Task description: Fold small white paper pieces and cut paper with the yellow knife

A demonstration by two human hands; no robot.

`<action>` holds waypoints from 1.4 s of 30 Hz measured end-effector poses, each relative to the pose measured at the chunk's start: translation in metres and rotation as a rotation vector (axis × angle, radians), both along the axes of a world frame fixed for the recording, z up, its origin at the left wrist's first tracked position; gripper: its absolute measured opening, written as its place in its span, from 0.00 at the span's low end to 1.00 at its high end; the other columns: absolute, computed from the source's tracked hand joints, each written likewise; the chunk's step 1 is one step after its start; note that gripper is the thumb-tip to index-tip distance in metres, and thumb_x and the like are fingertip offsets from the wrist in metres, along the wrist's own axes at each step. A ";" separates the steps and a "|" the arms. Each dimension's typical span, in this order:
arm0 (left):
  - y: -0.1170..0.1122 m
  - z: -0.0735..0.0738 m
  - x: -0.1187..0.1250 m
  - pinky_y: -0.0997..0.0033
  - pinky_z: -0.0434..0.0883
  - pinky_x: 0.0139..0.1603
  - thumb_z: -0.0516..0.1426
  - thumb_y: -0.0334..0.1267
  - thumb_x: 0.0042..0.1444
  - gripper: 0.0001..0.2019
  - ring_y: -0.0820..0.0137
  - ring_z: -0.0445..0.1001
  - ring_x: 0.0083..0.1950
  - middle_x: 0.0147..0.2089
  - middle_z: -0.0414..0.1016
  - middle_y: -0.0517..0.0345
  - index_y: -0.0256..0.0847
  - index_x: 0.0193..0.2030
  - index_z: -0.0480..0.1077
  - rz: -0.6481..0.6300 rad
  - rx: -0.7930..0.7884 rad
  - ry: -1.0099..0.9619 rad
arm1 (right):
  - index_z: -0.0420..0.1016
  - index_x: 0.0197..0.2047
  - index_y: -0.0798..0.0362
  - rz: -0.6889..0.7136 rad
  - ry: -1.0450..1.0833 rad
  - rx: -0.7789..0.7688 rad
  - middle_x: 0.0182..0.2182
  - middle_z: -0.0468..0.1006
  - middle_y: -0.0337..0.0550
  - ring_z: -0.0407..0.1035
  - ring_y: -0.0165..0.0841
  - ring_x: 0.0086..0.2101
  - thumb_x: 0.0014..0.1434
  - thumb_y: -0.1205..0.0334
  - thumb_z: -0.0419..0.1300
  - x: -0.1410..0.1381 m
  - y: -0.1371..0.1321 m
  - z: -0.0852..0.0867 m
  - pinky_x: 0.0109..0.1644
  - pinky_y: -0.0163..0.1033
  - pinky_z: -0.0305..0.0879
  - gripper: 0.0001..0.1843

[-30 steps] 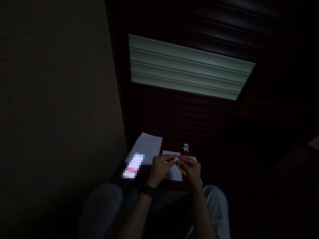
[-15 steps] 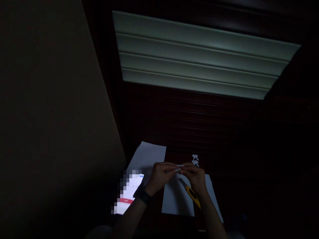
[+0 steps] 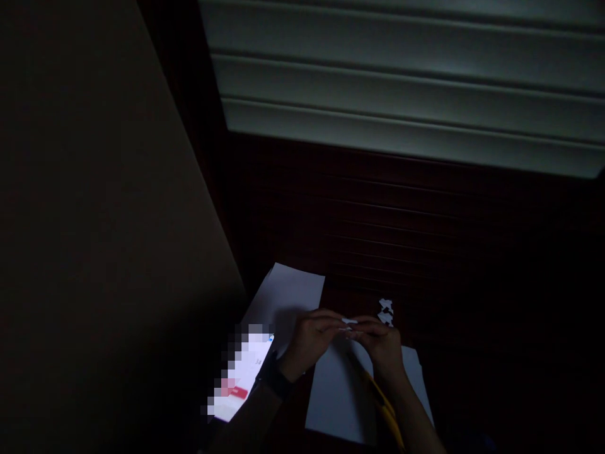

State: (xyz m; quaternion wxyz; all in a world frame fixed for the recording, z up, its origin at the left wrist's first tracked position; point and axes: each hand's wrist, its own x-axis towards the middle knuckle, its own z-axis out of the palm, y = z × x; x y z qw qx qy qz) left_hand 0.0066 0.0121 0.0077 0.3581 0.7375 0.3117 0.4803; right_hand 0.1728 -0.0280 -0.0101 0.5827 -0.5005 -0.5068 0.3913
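My left hand (image 3: 312, 338) and my right hand (image 3: 382, 347) meet fingertip to fingertip above the table. Pinched between them is a small white piece of paper (image 3: 349, 321), partly hidden by the fingers. A dark band circles my left wrist. Below the hands lies a white sheet of paper (image 3: 331, 397). The yellow utility knife (image 3: 386, 408) rests on that sheet beside my right forearm, which covers part of it. Just beyond my right hand are several small cut paper pieces (image 3: 386, 312).
A stack of white paper (image 3: 295, 287) lies at the back left. In front of it, a lit phone screen (image 3: 246, 378), partly pixelated, glows near my left forearm. More paper (image 3: 416, 372) shows right of my right wrist. A wall (image 3: 94, 189) stands left; pale slats (image 3: 401, 94) rise behind.
The whole view has shifted and come closer, so the slats look larger. Both hands keep their pinch on the paper piece, which is turned slightly between the fingers.
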 end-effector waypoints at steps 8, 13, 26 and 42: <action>-0.020 0.018 -0.011 0.70 0.73 0.39 0.59 0.32 0.52 0.05 0.68 0.76 0.38 0.36 0.77 0.52 0.39 0.33 0.77 -0.102 -0.101 -0.032 | 0.81 0.29 0.48 0.157 -0.020 -0.048 0.34 0.80 0.44 0.73 0.38 0.36 0.43 0.65 0.69 0.006 -0.021 0.022 0.41 0.39 0.70 0.06; -0.022 0.017 -0.013 0.71 0.74 0.38 0.60 0.33 0.51 0.04 0.68 0.76 0.36 0.35 0.78 0.52 0.39 0.31 0.78 -0.089 -0.101 -0.037 | 0.81 0.26 0.48 0.154 0.036 -0.031 0.32 0.79 0.44 0.73 0.38 0.35 0.43 0.64 0.69 0.001 -0.022 0.021 0.39 0.41 0.70 0.04; -0.019 0.020 -0.007 0.72 0.76 0.35 0.60 0.33 0.51 0.04 0.69 0.77 0.35 0.35 0.79 0.52 0.40 0.31 0.78 -0.071 -0.027 -0.059 | 0.81 0.29 0.48 0.153 0.039 -0.036 0.34 0.79 0.45 0.73 0.39 0.36 0.44 0.65 0.69 0.007 -0.018 0.020 0.40 0.42 0.71 0.06; -0.022 0.014 -0.004 0.71 0.76 0.37 0.58 0.32 0.54 0.06 0.69 0.77 0.37 0.37 0.79 0.53 0.42 0.35 0.78 -0.018 0.117 0.043 | 0.81 0.26 0.47 0.087 -0.008 -0.028 0.33 0.80 0.43 0.74 0.38 0.35 0.46 0.66 0.67 0.005 -0.021 0.016 0.40 0.42 0.71 0.04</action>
